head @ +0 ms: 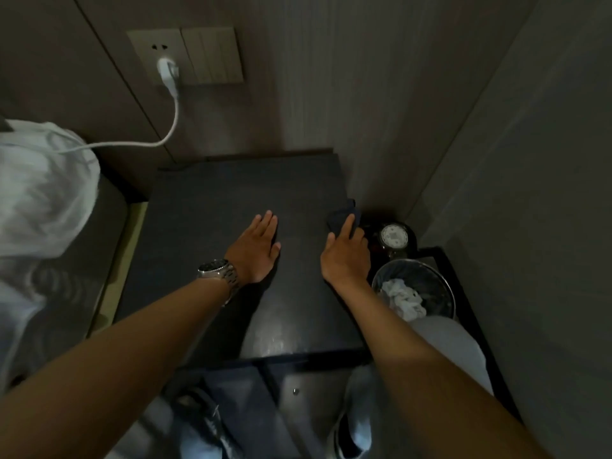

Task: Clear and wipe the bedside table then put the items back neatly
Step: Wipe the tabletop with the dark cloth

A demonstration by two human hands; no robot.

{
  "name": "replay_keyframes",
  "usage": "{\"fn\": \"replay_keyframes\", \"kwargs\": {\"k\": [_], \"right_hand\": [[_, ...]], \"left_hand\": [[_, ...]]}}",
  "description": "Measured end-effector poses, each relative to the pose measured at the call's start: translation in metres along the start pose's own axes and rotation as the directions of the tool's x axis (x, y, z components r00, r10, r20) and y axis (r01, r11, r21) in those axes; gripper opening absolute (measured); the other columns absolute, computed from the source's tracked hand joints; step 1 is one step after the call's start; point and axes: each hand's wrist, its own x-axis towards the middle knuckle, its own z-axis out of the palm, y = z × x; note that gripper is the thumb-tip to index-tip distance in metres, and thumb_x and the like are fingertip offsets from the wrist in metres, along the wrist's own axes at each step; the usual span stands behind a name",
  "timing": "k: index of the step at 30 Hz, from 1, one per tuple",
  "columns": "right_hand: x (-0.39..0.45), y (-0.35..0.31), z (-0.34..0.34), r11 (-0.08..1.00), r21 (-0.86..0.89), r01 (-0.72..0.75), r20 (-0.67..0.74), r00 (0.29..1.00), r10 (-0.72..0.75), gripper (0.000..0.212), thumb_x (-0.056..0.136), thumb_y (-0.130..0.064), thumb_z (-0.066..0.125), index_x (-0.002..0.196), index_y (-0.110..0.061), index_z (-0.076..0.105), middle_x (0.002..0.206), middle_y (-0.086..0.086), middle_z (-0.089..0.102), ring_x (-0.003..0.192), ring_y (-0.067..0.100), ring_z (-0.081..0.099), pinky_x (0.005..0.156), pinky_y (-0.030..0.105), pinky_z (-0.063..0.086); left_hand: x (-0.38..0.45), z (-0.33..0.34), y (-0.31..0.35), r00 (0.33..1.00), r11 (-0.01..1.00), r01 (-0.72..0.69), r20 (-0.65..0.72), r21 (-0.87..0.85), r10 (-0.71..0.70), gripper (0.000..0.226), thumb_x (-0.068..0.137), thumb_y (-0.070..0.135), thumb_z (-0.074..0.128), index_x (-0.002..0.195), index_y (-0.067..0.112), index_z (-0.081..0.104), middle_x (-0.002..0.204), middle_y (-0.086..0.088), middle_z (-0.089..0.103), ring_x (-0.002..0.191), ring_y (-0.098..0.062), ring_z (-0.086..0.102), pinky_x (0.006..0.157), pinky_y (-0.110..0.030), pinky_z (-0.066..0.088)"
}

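The dark bedside table (212, 207) fills the middle of the view, and nothing stands on its top. My left hand (256, 248) lies flat on the top near the centre, fingers together and stretched out, a metal watch on the wrist. My right hand (347, 256) is at the table's right edge, closed on a dark blue cloth (341, 218) that it presses against the surface there.
A wire waste bin (440, 289) with crumpled white paper stands right of the table, a dark kettle (394, 236) behind it. A white charger (167, 71) plugs into the wall socket, its cable running left to the white bedding (43, 190). Walls close in behind and at right.
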Motion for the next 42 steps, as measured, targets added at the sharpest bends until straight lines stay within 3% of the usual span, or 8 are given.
{"fn": "replay_keyframes", "kwargs": {"k": [5, 19, 26, 32, 36, 40, 42], "right_hand": [[-0.053, 0.018, 0.003, 0.999, -0.004, -0.04, -0.01, 0.999, 0.04, 0.065, 0.106, -0.039, 0.026, 0.158, -0.008, 0.002, 0.154, 0.02, 0.028, 0.131, 0.036, 0.039, 0.104, 0.044, 0.036], [-0.152, 0.053, 0.012, 0.994, 0.052, -0.093, -0.119, 0.988, 0.099, 0.062, 0.107, -0.036, 0.026, 0.158, -0.008, 0.007, 0.154, 0.021, 0.031, 0.136, 0.036, 0.036, 0.113, 0.041, 0.025], [-0.192, 0.062, 0.028, 0.962, 0.266, -0.055, -0.263, 0.956, 0.128, 0.055, 0.107, -0.03, 0.03, 0.157, -0.011, 0.021, 0.157, 0.022, 0.028, 0.141, 0.036, 0.03, 0.118, 0.042, 0.022], [-0.198, 0.082, 0.034, 0.979, 0.158, 0.125, -0.41, 0.911, -0.05, 0.042, 0.102, -0.019, 0.052, 0.141, -0.004, 0.051, 0.15, 0.022, 0.043, 0.143, 0.035, 0.035, 0.116, 0.05, 0.032], [-0.203, 0.094, 0.039, 0.936, 0.087, 0.342, -0.446, 0.853, -0.271, 0.035, 0.093, -0.008, 0.066, 0.128, -0.003, 0.063, 0.144, 0.016, 0.052, 0.143, 0.023, 0.034, 0.122, 0.034, 0.019], [-0.195, 0.102, 0.032, 0.905, -0.023, 0.426, -0.41, 0.821, -0.397, 0.042, 0.079, -0.005, 0.079, 0.12, -0.007, 0.068, 0.133, 0.013, 0.061, 0.129, 0.027, 0.053, 0.109, 0.042, 0.042], [-0.187, 0.107, 0.026, 0.882, -0.092, 0.462, -0.371, 0.806, -0.461, 0.047, 0.072, -0.005, 0.084, 0.116, -0.008, 0.07, 0.126, 0.013, 0.065, 0.119, 0.026, 0.057, 0.102, 0.037, 0.045]], "left_hand": [[-0.043, 0.022, -0.001, 0.998, 0.999, -0.029, -0.06, -0.019, 0.028, 0.063, 0.105, 0.033, 0.032, 0.158, 0.007, 0.008, 0.166, -0.008, 0.002, 0.153, -0.025, 0.003, 0.124, -0.037, 0.011], [-0.113, 0.047, 0.006, 0.994, 0.999, -0.046, -0.105, -0.024, 0.043, 0.062, 0.105, 0.032, 0.034, 0.157, 0.006, 0.011, 0.166, -0.008, 0.005, 0.153, -0.024, 0.005, 0.124, -0.036, 0.014], [-0.128, 0.049, 0.005, 0.991, 0.998, -0.062, -0.125, -0.027, 0.058, 0.062, 0.105, 0.031, 0.035, 0.157, 0.006, 0.012, 0.166, -0.009, 0.006, 0.153, -0.025, 0.006, 0.124, -0.036, 0.013], [-0.139, 0.049, -0.001, 0.988, 0.996, -0.085, -0.135, -0.04, 0.079, 0.061, 0.105, 0.029, 0.037, 0.157, 0.008, 0.014, 0.166, -0.006, 0.008, 0.153, -0.022, 0.007, 0.124, -0.034, 0.014], [-0.144, 0.051, -0.004, 0.985, 0.994, -0.099, -0.146, -0.042, 0.092, 0.061, 0.105, 0.028, 0.038, 0.157, 0.007, 0.015, 0.165, -0.007, 0.009, 0.153, -0.023, 0.009, 0.124, -0.034, 0.015], [-0.145, 0.05, -0.008, 0.986, 0.993, -0.105, -0.138, -0.054, 0.097, 0.061, 0.105, 0.03, 0.038, 0.157, 0.009, 0.015, 0.166, -0.005, 0.008, 0.153, -0.021, 0.008, 0.123, -0.035, 0.017], [-0.146, 0.049, -0.011, 0.986, 0.992, -0.112, -0.129, -0.066, 0.102, 0.061, 0.105, 0.031, 0.038, 0.158, 0.011, 0.015, 0.166, -0.002, 0.008, 0.153, -0.019, 0.008, 0.123, -0.036, 0.02]]}}
